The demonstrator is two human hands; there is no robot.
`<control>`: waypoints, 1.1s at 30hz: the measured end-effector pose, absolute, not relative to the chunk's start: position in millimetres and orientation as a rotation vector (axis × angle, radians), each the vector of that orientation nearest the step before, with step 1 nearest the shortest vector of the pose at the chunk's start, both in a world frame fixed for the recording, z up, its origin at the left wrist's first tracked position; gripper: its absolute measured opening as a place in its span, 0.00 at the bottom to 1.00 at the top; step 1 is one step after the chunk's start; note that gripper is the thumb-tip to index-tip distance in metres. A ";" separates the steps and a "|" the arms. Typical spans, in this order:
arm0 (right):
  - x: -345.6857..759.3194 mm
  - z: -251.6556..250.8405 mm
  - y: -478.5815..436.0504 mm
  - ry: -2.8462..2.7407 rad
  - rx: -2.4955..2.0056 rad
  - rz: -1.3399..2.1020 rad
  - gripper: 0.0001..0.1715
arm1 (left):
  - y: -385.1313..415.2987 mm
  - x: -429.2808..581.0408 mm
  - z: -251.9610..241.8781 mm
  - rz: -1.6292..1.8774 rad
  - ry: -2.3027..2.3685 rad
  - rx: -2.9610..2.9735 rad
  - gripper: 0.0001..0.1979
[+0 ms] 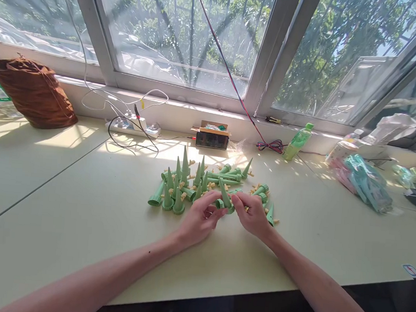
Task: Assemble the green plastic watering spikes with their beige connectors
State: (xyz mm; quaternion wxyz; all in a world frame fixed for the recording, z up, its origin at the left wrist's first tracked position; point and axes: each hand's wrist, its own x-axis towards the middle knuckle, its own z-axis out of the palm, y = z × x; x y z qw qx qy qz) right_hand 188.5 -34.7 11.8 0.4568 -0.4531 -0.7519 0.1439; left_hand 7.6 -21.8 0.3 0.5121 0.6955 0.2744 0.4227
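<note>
A heap of several green cone-shaped spikes (206, 182) with small beige fittings lies on the pale table (81, 213), some upright, some on their sides. My left hand (199, 220) and my right hand (251, 217) meet just in front of the heap. Both pinch one green cone (225, 199) between their fingertips, its point tilted up and away. The left fingers hold its wide end, and the right thumb and forefinger grip its side.
A brown cloth bag (33, 94) sits at the far left. A power strip (133, 127) with cables, a small dark box (212, 138) and a green bottle (297, 141) line the windowsill. Plastic packets (364, 180) lie at right. The table's front edge runs below my forearms.
</note>
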 end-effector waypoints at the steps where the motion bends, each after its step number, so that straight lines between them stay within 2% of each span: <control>1: 188.2 11.9 -34.8 -1.851 -1.119 0.351 0.29 | -21.5 7.4 -0.3 1.013 0.660 1.677 0.13; 8: 186.6 10.6 -34.5 -1.822 -1.140 0.309 0.29 | -23.6 7.5 1.8 0.970 0.673 1.665 0.12; 16: 187.1 9.0 -37.5 -1.944 -1.030 0.308 0.30 | -24.6 8.9 5.3 0.939 0.700 1.572 0.21; 22: 186.2 9.0 -40.4 -1.943 -1.005 0.314 0.25 | -23.0 9.5 1.7 0.897 0.677 1.543 0.21; 27: 185.2 8.0 -42.6 -1.958 -1.015 0.316 0.19 | -23.8 8.5 4.0 0.853 0.638 1.566 0.17; 33: 183.9 4.9 -42.9 -1.999 -0.994 0.311 0.19 | -24.0 8.1 2.3 0.801 0.617 1.578 0.10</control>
